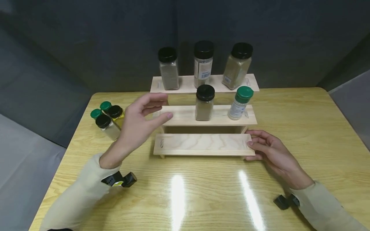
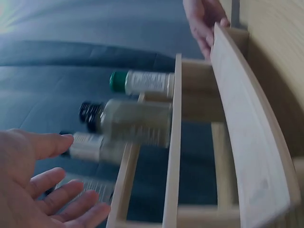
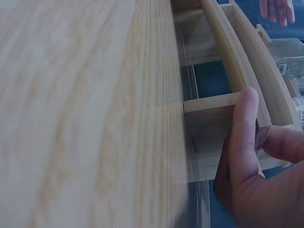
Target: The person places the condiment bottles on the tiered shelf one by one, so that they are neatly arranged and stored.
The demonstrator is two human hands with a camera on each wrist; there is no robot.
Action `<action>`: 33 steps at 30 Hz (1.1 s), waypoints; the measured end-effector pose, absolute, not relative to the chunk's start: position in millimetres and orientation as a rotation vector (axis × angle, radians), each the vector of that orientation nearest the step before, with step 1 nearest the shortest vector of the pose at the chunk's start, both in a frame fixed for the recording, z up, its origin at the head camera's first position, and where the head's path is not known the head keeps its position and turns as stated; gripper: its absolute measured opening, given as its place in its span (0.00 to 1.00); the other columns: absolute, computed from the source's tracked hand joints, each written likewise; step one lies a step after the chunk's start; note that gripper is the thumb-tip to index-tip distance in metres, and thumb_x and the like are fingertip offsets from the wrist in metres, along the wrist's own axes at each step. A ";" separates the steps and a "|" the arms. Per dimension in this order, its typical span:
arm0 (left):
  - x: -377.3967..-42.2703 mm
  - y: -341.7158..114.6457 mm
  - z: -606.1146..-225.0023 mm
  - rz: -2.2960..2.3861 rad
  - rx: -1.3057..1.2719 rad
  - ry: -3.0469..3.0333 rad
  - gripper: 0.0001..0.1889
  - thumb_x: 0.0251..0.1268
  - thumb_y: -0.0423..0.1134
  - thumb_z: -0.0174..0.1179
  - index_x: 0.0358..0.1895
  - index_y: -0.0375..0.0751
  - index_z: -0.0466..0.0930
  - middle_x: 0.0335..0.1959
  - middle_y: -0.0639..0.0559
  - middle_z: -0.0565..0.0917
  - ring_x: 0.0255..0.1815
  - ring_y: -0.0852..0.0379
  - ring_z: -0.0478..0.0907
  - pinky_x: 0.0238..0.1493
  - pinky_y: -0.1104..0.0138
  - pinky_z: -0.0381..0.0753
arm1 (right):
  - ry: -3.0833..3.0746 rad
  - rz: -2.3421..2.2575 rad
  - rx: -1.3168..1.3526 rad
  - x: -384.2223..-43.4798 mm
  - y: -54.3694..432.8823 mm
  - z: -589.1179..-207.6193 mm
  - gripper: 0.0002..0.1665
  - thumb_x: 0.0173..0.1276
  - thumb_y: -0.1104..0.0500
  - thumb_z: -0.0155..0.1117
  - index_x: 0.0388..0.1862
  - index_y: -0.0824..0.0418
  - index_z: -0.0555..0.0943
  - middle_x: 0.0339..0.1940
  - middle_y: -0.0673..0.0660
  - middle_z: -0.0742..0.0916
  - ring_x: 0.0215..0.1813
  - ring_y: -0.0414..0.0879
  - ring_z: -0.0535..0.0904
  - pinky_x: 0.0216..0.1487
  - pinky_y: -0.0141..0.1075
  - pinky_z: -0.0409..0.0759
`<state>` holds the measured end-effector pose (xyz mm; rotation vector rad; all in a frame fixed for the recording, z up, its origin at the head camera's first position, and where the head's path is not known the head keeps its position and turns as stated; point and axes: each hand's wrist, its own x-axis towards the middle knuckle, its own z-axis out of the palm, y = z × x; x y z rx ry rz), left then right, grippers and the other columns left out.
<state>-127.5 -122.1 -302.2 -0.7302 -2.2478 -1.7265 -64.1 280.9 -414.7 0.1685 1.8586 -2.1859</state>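
Observation:
A three-tier wooden spice rack (image 1: 203, 144) stands on the table. My right hand (image 1: 274, 152) grips the right end of its lowest step, and in the right wrist view the thumb (image 3: 245, 118) lies along the board's edge. Fingers spread and holding nothing, my left hand (image 1: 141, 117) hovers by the left end of the middle step. That step carries a black-capped spice jar (image 1: 204, 104) and a green-capped shaker (image 1: 240, 104). On the top step are three black-capped jars: a left one (image 1: 169, 72), a middle one (image 1: 203, 65) and a right one (image 1: 237, 67).
Left of the rack, several spice jars (image 1: 110, 128) with green and black caps cluster on the wooden table (image 1: 297, 128), partly behind my left forearm. Dark cloth panels (image 1: 130, 41) rise behind the table, close to the top step.

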 end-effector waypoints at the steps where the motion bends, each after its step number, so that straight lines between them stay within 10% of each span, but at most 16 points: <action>1: -126.4 -129.1 -302.0 -1.710 -0.708 -2.247 0.23 0.64 0.21 0.76 0.62 0.26 0.84 0.60 0.40 0.87 0.59 0.49 0.85 0.63 0.59 0.87 | 1.857 -2.186 0.171 -64.4 280.8 -415.0 0.19 0.83 0.75 0.55 0.64 0.59 0.77 0.47 0.55 0.80 0.48 0.45 0.82 0.44 0.47 0.95; 25: -121.7 -274.4 -337.0 -1.628 -0.186 -2.083 0.18 0.69 0.19 0.70 0.61 0.27 0.86 0.57 0.46 0.88 0.57 0.51 0.85 0.58 0.72 0.86 | 1.842 -2.188 0.151 -67.6 282.1 -417.3 0.21 0.83 0.75 0.58 0.61 0.52 0.82 0.47 0.55 0.81 0.47 0.44 0.82 0.44 0.45 0.95; 33: -119.5 -280.1 -369.1 -1.487 -0.008 -2.160 0.26 0.68 0.23 0.74 0.68 0.29 0.81 0.59 0.62 0.82 0.62 0.54 0.79 0.61 0.70 0.83 | 1.863 -2.162 0.175 -68.3 280.8 -415.7 0.20 0.83 0.74 0.57 0.62 0.53 0.80 0.47 0.55 0.82 0.47 0.44 0.84 0.44 0.44 0.95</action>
